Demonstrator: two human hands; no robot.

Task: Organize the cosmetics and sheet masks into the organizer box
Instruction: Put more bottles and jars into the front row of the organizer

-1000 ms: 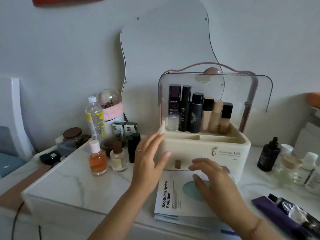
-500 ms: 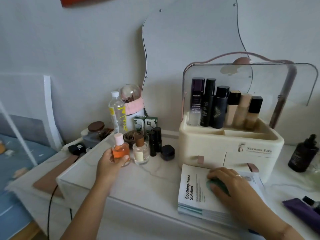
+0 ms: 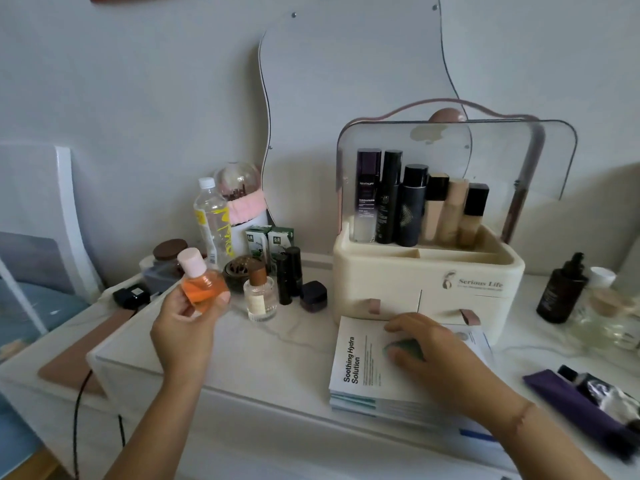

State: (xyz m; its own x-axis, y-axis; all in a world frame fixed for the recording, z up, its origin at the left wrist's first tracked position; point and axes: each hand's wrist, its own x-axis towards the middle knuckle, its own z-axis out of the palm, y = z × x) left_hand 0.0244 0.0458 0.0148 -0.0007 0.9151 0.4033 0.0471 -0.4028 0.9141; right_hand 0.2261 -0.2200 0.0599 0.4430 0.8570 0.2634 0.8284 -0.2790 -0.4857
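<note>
- Nearest me, my right hand (image 3: 426,355) lies flat with relaxed fingers on the stack of sheet masks (image 3: 360,372). The stack sits just in front of the organizer box (image 3: 426,282), and I judge the hand is there to stop it sliding.
- My left hand (image 3: 187,327) curls fingers and thumb round the orange bottle (image 3: 202,285). The bottle is tilted and clear of the tabletop (image 3: 277,362), probably ready to go to the box.
- Half a second ago that bottle stood beside the brown-capped bottle (image 3: 259,299); now it is lifted. The right hand has not moved.
- Farther back, the clear lid (image 3: 398,140) stands raised. Tall bottles (image 3: 412,206) fill the rear row, and I see nothing in the front compartments.
</note>
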